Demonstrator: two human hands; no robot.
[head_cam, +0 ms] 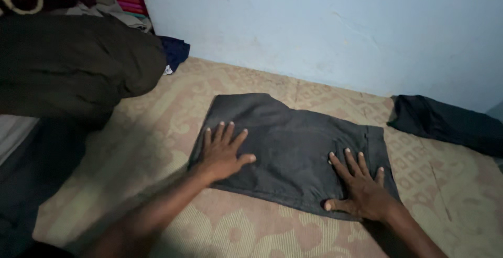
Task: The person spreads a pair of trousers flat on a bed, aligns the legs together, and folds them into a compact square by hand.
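Grey folded garment (293, 148) lies under left hand (222, 156) and right hand (361, 187), fingers spread; type unclear.

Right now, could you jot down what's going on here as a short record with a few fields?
Setting: patterned beige mat beside a pale blue wall
Left hand: flat, fingers spread, on the folded dark grey garment
Right hand: flat on the same garment, near its right edge
Nearby: dark pillow at left; another dark garment at right

folded garment (293, 148): dark matt cloth | mat (157, 148): woven, patterned, rough | wall (340, 22): matt painted plaster
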